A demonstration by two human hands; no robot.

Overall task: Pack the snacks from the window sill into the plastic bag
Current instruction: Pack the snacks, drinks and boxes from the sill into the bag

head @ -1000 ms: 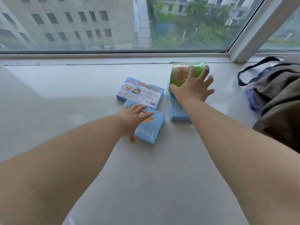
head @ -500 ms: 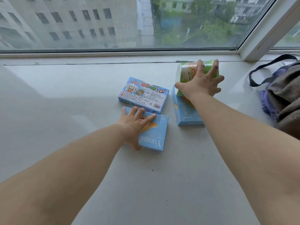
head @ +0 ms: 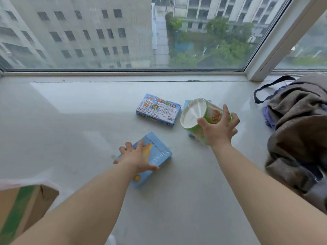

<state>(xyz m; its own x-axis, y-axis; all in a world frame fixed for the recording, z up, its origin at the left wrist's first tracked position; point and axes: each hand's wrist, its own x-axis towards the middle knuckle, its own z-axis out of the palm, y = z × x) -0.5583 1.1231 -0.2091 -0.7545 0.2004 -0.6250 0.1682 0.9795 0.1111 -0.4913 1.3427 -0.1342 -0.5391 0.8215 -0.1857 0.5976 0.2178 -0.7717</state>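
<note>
We have the green snack tub (head: 203,119) in our right hand (head: 218,131), fingers wrapped over its side, tilted so the white base faces us, lifted just above a blue box (head: 190,134) mostly hidden beneath it. At seven o'clock from the tub, our left hand (head: 136,157) is clamped across the pale blue box (head: 157,152), thumb on its near edge and fingers over the far side; the box looks tipped up off the window sill (head: 70,129). At ten o'clock from the tub lies a third box, the cartoon box (head: 159,110), untouched.

To do this well, we should pinch the box by its long edges, keep the tub snug against the palm, and carry both toward seven o'clock, where a filmy plastic edge, probably the plastic bag (head: 26,179), shows over a cardboard carton (head: 23,206).

The pale blue box reads something like "Yuogc"; the cartoon box carries Chinese text too small to read.
</note>
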